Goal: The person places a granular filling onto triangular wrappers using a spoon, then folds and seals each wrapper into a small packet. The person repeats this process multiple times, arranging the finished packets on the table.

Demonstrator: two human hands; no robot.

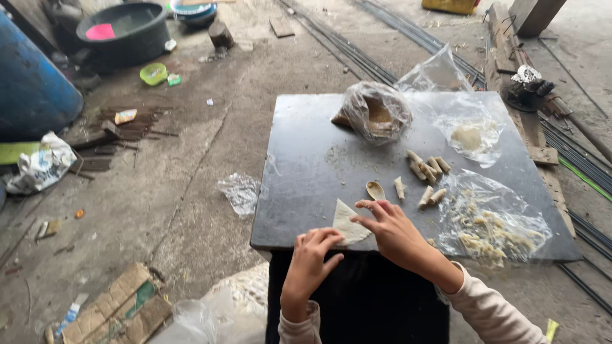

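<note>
A pale triangular leaf [346,223] lies at the near edge of a dark grey slab [319,159]. My left hand [310,258] rests its fingertips on the leaf's near corner. My right hand [392,230] presses fingers on the leaf's right side. Just beyond sits a small wooden spoon [375,190]. Several pale rolled pieces [428,169] lie in the slab's middle. A clear bag of brown filling [375,113] stands at the far side.
A clear plastic sheet with pale shreds [491,223] and another with a pale lump [470,136] lie at right. On the concrete floor are a crumpled bag [239,191], cardboard [118,312], a blue drum [32,83], a black basin [124,32] and metal rods [357,54].
</note>
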